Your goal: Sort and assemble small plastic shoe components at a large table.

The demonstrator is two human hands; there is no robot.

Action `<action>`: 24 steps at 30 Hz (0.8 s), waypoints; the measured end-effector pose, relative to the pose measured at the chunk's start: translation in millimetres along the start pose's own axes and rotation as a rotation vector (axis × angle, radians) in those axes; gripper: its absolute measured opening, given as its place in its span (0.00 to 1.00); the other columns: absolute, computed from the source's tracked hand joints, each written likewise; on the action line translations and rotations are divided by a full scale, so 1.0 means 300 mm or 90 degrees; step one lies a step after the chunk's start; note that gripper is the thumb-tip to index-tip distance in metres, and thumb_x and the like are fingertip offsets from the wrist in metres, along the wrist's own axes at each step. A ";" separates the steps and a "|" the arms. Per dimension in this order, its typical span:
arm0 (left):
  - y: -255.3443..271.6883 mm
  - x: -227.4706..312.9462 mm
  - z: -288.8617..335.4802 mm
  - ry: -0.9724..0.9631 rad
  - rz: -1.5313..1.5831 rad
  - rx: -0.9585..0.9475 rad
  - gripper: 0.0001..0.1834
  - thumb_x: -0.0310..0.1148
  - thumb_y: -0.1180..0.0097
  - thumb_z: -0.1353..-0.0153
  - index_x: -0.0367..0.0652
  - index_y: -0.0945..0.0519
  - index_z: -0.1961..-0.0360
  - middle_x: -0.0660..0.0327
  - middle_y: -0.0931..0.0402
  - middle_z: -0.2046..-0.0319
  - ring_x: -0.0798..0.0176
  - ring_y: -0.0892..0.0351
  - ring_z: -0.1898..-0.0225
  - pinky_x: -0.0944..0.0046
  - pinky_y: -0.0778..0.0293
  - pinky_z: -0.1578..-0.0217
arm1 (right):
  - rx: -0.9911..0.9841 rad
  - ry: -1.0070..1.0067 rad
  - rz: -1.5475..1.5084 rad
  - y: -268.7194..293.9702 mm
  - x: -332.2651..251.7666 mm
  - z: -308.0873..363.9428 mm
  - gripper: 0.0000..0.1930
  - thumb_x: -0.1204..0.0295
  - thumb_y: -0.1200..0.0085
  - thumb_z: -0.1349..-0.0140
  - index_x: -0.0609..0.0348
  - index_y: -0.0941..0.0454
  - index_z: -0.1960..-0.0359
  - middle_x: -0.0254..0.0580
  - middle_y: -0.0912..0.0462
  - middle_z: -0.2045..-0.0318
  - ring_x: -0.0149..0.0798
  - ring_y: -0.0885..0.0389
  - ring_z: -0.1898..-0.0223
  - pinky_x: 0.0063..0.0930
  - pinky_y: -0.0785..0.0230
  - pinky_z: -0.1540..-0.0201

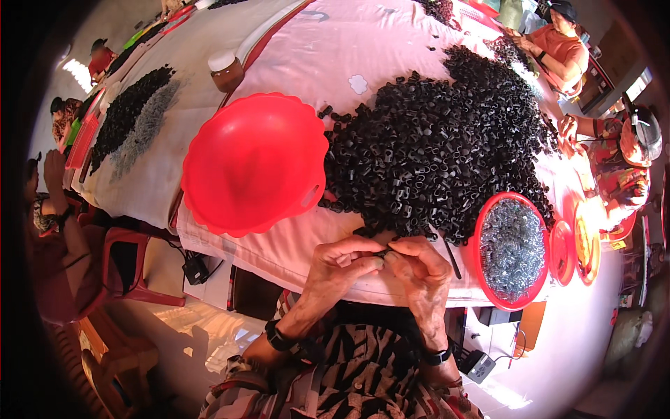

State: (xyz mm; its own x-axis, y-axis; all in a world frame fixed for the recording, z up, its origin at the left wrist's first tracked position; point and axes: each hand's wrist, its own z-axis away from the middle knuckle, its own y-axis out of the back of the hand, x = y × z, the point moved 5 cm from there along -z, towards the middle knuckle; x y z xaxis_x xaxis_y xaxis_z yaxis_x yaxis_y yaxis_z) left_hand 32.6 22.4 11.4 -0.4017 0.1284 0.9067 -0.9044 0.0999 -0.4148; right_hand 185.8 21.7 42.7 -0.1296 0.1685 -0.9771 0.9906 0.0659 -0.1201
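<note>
My left hand [342, 269] and my right hand [420, 272] meet at the table's front edge, fingertips pinched together. Between them is a small black piece [383, 253], mostly covered by the fingers; it resembles the ring-like parts in the heap. Just beyond my hands spreads a large heap of small black ring-shaped plastic parts [426, 153]. Right of my right hand, a red bowl [477, 244] holds many small clear pieces [513, 248]. A thin dark stick-like tool [452, 257] lies beside my right hand. To the left sits a big red scalloped bowl [255, 164] with nothing visible in it.
A brown jar with a white lid [225, 70] stands beyond the scalloped bowl. On the left lies another black pile [132, 112] beside clear pieces. Co-workers [562, 52] sit along both table sides. A red chair [125, 269] is at lower left; smaller dishes [560, 253] are at right.
</note>
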 end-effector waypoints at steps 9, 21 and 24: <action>-0.001 -0.005 -0.003 -0.009 0.004 -0.015 0.10 0.20 0.39 0.37 0.31 0.17 0.55 0.57 0.16 0.64 0.70 0.18 0.65 0.70 0.21 0.61 | -0.003 0.014 0.046 0.005 0.001 0.002 0.09 0.86 0.43 0.37 0.67 0.18 0.56 0.44 0.16 0.58 0.30 0.17 0.60 0.24 0.23 0.56; -0.012 0.013 0.001 -0.025 -0.050 0.065 0.07 0.22 0.38 0.37 0.36 0.16 0.58 0.63 0.17 0.66 0.73 0.19 0.65 0.72 0.23 0.60 | -0.048 0.181 0.328 -0.049 -0.029 -0.002 0.23 0.84 0.34 0.50 0.64 0.28 0.51 0.52 0.19 0.55 0.50 0.16 0.59 0.36 0.21 0.57; -0.019 0.022 -0.001 -0.048 -0.078 0.068 0.06 0.23 0.38 0.36 0.36 0.16 0.58 0.63 0.17 0.66 0.74 0.19 0.64 0.73 0.23 0.59 | -0.012 0.208 0.334 -0.049 -0.012 0.001 0.22 0.84 0.34 0.50 0.64 0.27 0.52 0.52 0.19 0.56 0.50 0.17 0.59 0.36 0.22 0.58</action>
State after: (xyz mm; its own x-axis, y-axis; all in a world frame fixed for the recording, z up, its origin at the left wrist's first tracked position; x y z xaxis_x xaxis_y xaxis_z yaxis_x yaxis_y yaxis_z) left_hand 35.0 22.8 19.9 -0.2936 0.0471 0.9548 -0.9558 0.0044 -0.2941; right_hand 171.7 19.7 47.9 0.3650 0.4754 -0.8005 0.9254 -0.0912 0.3679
